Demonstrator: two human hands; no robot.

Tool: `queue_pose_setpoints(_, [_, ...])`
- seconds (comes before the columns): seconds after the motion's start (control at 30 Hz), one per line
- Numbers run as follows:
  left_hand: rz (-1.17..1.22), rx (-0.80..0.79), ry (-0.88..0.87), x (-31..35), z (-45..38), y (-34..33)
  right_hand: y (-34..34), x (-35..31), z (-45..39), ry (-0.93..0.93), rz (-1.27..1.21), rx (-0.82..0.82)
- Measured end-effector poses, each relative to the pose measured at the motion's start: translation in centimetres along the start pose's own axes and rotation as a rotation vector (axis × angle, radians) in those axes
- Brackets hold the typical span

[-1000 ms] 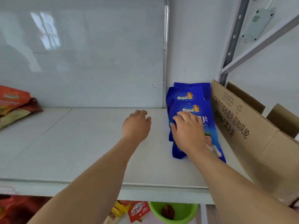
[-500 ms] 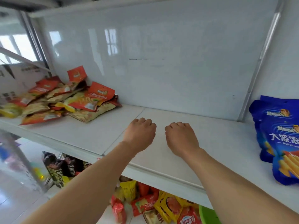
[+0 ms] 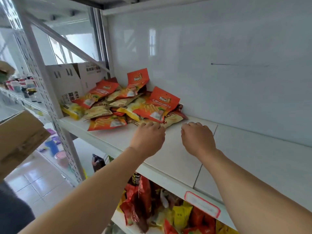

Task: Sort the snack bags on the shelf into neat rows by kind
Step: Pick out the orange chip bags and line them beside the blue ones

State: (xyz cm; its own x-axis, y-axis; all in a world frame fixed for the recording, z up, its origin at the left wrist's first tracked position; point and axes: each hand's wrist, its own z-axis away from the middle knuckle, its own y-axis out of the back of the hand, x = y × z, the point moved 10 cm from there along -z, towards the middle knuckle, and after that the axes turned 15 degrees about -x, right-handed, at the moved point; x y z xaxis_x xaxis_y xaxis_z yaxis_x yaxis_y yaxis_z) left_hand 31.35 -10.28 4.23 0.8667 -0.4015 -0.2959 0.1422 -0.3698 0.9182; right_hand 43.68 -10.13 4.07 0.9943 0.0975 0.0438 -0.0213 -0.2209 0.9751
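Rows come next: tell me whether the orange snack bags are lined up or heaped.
Heaped. The orange snack bags lie overlapping at mixed angles on the shelf, one propped against the back panel.

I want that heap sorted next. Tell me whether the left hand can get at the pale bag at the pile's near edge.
Probably yes. The left hand hovers right at the pale bag, fingers loosely curled and holding nothing, and nothing lies between them on the shelf.

Boxes, floor clutter and a price tag around the rack

A white carton (image 3: 72, 80) with dark print stands at upper left; a brown cardboard box (image 3: 18, 137) juts in at the left edge; blurred small bottles (image 3: 22, 86) sit far left, and a red-framed label holder (image 3: 202, 204) hangs at lower right
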Motion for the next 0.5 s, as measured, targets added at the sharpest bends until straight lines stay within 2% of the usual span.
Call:
queue_pose_setpoints(0.23, [0.132,0.010,0.150,-10.3,-4.8,-2.9,-0.9,-3.2,-9.3,-0.085,-0.257,0.062])
queue_pose_setpoints(0.4, [0.366,0.032,0.266,-16.8,-8.9,-4.2,-2.7,-3.7,-15.8,-0.247,-0.448,0.022])
queue_pose_setpoints(0.5, [0.592,0.048,0.343,-20.9,-11.2,-5.3,-4.3,-3.2,-18.2,-0.391,-0.514,-0.053])
